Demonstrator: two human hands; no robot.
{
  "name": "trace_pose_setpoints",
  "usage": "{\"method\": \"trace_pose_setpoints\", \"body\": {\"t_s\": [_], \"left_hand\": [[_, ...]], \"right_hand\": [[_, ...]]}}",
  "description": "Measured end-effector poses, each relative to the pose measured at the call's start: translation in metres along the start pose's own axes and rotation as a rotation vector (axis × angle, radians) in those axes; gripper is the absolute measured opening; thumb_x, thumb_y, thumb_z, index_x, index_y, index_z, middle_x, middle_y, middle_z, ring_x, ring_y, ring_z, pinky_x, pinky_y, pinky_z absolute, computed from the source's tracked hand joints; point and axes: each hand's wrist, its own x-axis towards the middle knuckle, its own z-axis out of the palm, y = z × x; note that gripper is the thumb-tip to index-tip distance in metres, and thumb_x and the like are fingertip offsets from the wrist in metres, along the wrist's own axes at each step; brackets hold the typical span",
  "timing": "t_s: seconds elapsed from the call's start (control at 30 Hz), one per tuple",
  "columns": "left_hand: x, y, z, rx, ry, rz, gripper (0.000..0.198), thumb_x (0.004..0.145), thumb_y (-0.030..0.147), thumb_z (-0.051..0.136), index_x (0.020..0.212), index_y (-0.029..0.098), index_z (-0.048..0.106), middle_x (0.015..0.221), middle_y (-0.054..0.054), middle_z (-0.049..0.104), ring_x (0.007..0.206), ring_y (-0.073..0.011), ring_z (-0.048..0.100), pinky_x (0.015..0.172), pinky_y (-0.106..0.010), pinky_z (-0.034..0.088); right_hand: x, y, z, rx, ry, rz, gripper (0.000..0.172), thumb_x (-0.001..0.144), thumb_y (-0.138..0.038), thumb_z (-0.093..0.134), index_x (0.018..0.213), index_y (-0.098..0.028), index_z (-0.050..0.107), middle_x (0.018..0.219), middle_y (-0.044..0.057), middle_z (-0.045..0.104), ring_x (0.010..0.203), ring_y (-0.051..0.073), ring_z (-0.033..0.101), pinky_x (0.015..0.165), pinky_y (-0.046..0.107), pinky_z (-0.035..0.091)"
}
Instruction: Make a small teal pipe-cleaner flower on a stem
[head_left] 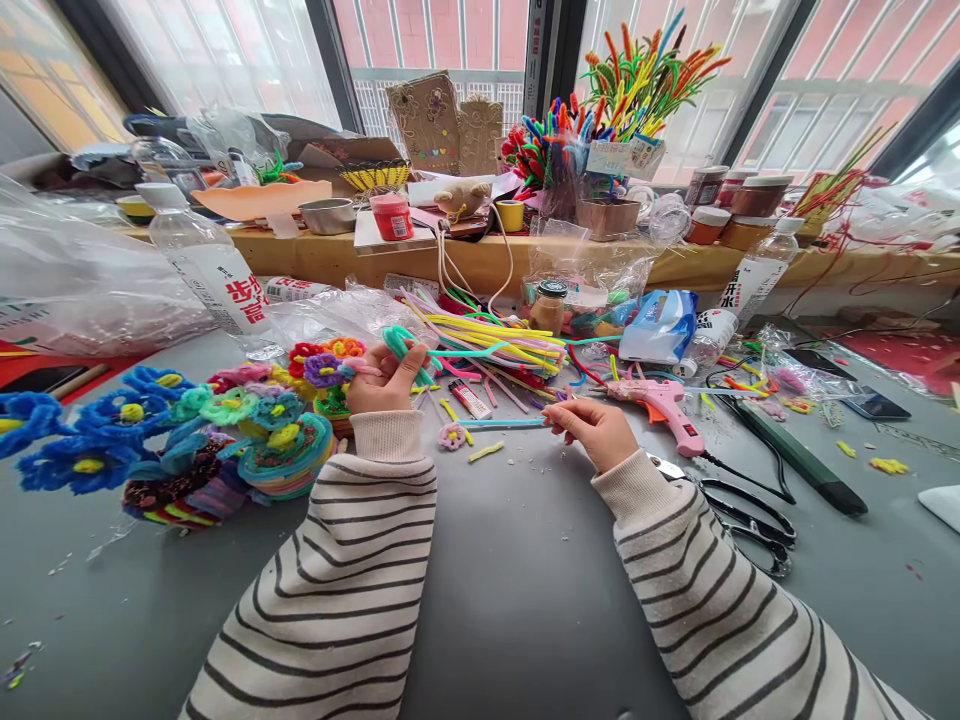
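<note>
My left hand (384,382) is raised over the table, fingers closed around a teal pipe cleaner (401,345) bent into loops. One straight teal end sticks out to the right. Lower and to the right, my right hand (596,430) pinches the tip of a light blue pipe cleaner (502,423), which stretches left just above the tabletop. A small pink fuzzy flower (451,437) lies near its far end. Left of my left hand stand pots of pipe-cleaner flowers (131,412) in blue, green, red and purple.
Behind my hands lies a heap of yellow and pink pipe cleaners (495,335). A pink glue gun (664,400) and black-handled scissors (754,520) lie by my right arm. Water bottles (214,270) stand at both sides; a cluttered ledge (337,262) runs along the window.
</note>
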Motion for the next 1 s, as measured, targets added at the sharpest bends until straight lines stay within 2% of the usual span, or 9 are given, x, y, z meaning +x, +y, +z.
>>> {"method": "trace_pose_setpoints", "body": {"t_s": [0.17, 0.37, 0.57, 0.73, 0.87, 1.0], "left_hand": [[-0.001, -0.002, 0.001, 0.028, -0.048, -0.006, 0.022, 0.048, 0.025, 0.068, 0.062, 0.017, 0.053, 0.050, 0.008, 0.048, 0.048, -0.0061, 0.051, 0.049, -0.018, 0.042], [-0.001, -0.002, 0.000, 0.045, -0.074, -0.002, 0.024, 0.047, 0.026, 0.069, 0.063, 0.017, 0.053, 0.049, 0.008, 0.047, 0.048, -0.0065, 0.050, 0.048, -0.019, 0.041], [-0.002, -0.003, 0.000, 0.064, -0.084, 0.000, 0.025, 0.047, 0.027, 0.069, 0.064, 0.018, 0.054, 0.049, 0.008, 0.048, 0.048, -0.0069, 0.051, 0.048, -0.019, 0.042], [-0.003, -0.004, 0.002, 0.092, -0.075, 0.017, 0.026, 0.046, 0.029, 0.070, 0.063, 0.018, 0.054, 0.050, 0.006, 0.050, 0.047, -0.0066, 0.051, 0.046, -0.019, 0.043], [-0.004, -0.004, 0.003, 0.072, -0.082, 0.006, 0.028, 0.044, 0.029, 0.071, 0.064, 0.018, 0.054, 0.051, 0.006, 0.051, 0.047, -0.0062, 0.051, 0.046, -0.018, 0.044], [-0.004, -0.005, 0.003, 0.057, -0.099, 0.002, 0.029, 0.044, 0.028, 0.071, 0.064, 0.017, 0.054, 0.049, 0.007, 0.050, 0.046, -0.0056, 0.052, 0.046, -0.016, 0.044]], "right_hand": [[0.000, 0.000, 0.003, 0.339, -0.050, 0.209, 0.026, 0.059, -0.040, 0.060, 0.064, -0.014, 0.064, 0.064, 0.005, 0.063, 0.054, 0.011, 0.057, 0.049, 0.021, 0.048], [0.000, -0.002, 0.005, 0.434, -0.070, 0.294, 0.026, 0.057, -0.039, 0.062, 0.062, -0.014, 0.065, 0.062, 0.005, 0.064, 0.054, 0.011, 0.060, 0.052, 0.020, 0.051], [-0.002, -0.003, 0.005, 0.381, -0.089, 0.247, 0.018, 0.052, -0.029, 0.067, 0.063, -0.015, 0.062, 0.057, -0.001, 0.061, 0.053, 0.009, 0.058, 0.055, 0.020, 0.050], [-0.004, -0.003, 0.004, 0.297, -0.104, 0.185, 0.018, 0.050, -0.025, 0.068, 0.063, -0.015, 0.061, 0.054, -0.002, 0.060, 0.051, 0.008, 0.056, 0.056, 0.023, 0.049], [-0.004, -0.007, 0.000, 0.163, -0.135, 0.202, 0.018, 0.051, -0.027, 0.067, 0.062, -0.014, 0.061, 0.051, -0.002, 0.058, 0.046, 0.008, 0.054, 0.046, 0.021, 0.047], [-0.001, -0.011, -0.017, -0.005, -0.125, 0.139, 0.017, 0.052, -0.029, 0.065, 0.059, -0.015, 0.061, 0.050, -0.002, 0.057, 0.042, 0.008, 0.050, 0.041, 0.021, 0.043]]}}
